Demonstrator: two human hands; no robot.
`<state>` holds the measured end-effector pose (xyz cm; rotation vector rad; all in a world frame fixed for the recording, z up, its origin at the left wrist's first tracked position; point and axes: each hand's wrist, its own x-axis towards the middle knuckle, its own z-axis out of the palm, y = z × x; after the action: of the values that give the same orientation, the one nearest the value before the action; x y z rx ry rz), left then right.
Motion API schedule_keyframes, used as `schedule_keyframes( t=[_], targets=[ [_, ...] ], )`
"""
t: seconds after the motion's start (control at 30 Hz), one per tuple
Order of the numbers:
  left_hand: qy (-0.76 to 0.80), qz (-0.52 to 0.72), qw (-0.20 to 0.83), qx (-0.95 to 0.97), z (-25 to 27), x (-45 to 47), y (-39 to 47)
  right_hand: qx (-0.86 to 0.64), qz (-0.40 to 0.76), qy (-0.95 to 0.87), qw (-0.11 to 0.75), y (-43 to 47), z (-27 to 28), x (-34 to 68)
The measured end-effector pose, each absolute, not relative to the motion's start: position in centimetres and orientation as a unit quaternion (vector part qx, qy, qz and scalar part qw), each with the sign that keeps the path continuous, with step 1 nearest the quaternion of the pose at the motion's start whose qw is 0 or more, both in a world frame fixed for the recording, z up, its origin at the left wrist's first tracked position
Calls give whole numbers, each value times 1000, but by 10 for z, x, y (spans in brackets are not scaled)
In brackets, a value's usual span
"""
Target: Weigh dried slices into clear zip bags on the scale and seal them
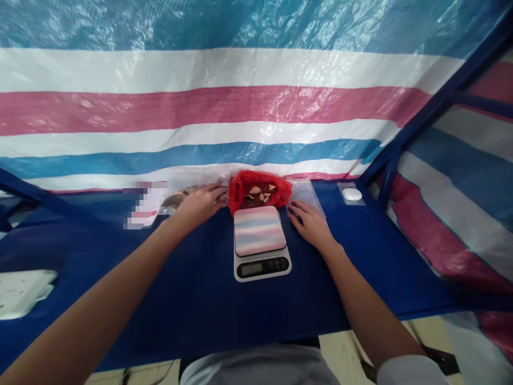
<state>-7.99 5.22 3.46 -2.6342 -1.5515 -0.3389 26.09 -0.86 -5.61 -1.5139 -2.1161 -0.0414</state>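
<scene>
A red plastic bag (236,195) stands open-mouthed at the back middle of the blue table, with several pale dried pieces (255,190) inside. My left hand (202,204) lies over a clear plastic bag (172,187) of brown dried slices, its fingers stretched toward the red bag. Beside the red bag's right edge, my right hand (310,222) rests with fingers apart on a flat clear plastic bag (308,191). Between my hands and nearer to me sits a white kitchen scale (260,235), its shiny plate bare and its display dark.
A blurred-out card or packet (148,206) lies at the left. The white power strip (24,291) is at the table's left edge. Far right, a white oval object (352,194) sits on a small clear bag. Striped sheeting (224,107) and blue frame bars (404,133) enclose the table (192,299).
</scene>
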Motion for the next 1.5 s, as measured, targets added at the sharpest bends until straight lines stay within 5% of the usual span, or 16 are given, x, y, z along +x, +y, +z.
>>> schedule_keyframes(
  t=[0.93,1.2,1.5],
  targets=[
    [-579,-439,-109,-678,50,-81,31,-544,-52,-767,336,-15,-29,251],
    [-506,-594,-280,-559,50,-62,6,-483,1,-775,407,-19,11,213],
    [-388,-607,-550,-423,43,-33,-24,-443,259,-705,490,11,14,176]
  ],
)
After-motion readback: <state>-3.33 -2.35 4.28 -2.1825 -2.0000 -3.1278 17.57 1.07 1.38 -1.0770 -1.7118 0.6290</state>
